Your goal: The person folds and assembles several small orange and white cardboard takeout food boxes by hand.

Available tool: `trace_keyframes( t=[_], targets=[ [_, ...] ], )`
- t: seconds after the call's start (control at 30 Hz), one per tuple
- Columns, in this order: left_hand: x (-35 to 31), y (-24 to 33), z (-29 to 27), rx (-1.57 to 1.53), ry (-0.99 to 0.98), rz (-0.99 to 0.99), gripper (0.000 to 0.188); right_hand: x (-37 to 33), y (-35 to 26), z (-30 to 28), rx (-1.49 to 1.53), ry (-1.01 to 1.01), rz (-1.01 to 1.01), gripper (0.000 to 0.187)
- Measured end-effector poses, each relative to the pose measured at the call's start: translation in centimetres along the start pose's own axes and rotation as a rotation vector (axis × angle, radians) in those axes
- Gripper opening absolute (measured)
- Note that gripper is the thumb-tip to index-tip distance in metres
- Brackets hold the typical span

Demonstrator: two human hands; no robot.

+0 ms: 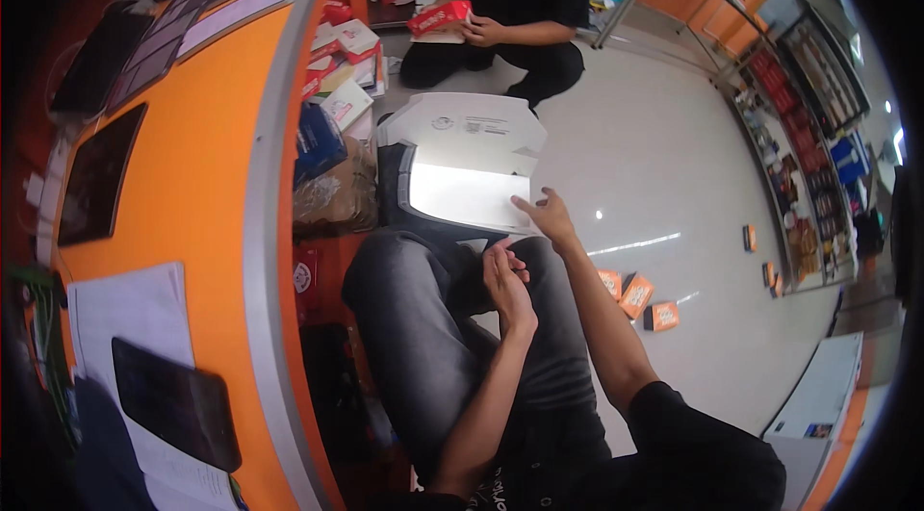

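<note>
A white cardboard box [472, 193], partly unfolded with its flaps spread, rests tilted just beyond my knees. Its inner panel catches bright light, and small print marks the far flap. At the box's right edge, my right hand [547, 215] is open, thumb and fingers apart, with a fingertip overlapping the panel. Just below the near edge, my left hand [508, 282] is turned palm inward, its fingers loosely bent and nothing visible in them. Whether its fingertips touch the cardboard I cannot tell.
Across from me a seated person [525, 1] holds a red and white box [441, 20]. An orange desk [207, 193] with a phone [175, 400] borders my left. Small orange boxes [635, 296] lie on the floor to the right; stocked shelves [784, 155] stand beyond.
</note>
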State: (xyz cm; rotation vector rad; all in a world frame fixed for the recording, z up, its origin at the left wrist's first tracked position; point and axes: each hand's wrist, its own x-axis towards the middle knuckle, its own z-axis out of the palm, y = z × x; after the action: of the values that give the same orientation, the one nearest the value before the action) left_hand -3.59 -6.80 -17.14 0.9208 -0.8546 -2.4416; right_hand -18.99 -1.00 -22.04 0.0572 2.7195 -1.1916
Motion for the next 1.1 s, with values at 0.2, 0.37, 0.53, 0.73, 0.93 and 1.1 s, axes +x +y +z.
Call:
trace_keyframes(
  t=[0.2, 0.37, 0.53, 0.73, 0.93, 1.1],
  targets=[
    [0.3, 0.2, -0.6, -0.041, 0.006, -0.008, 0.033, 1.0, 1.5, 1.7, 0.126, -0.089, -0.107, 0.038],
    [0.9, -0.7, -0.9, -0.048, -0.012, 0.017, 0.033, 1.1, 3.2, -0.9, 0.170, -0.061, -0.133, 0.033],
    [1.4, -1.0, -1.5, -0.022, 0.073, 0.036, 0.031, -1.2, 2.0, -4.2, 0.840, -0.177, 0.157, 0.041],
    [1.0, 0.4, -1.1, 0.037, -0.019, 0.035, 0.060, -8.0, 3.5, -13.4, 1.015, -0.059, 0.116, 0.059],
    [0.3, 2.3, -0.8, 0.402, -0.579, 0.024, 0.082, -13.7, 4.9, -19.5, 0.600, -0.121, 0.130, 0.051],
    [-1.7, 1.5, 0.8, 0.950, -0.692, 0.034, 0.081, -14.0, 5.0, -19.9, -0.139, -0.028, 0.106, 0.032]
  ],
)
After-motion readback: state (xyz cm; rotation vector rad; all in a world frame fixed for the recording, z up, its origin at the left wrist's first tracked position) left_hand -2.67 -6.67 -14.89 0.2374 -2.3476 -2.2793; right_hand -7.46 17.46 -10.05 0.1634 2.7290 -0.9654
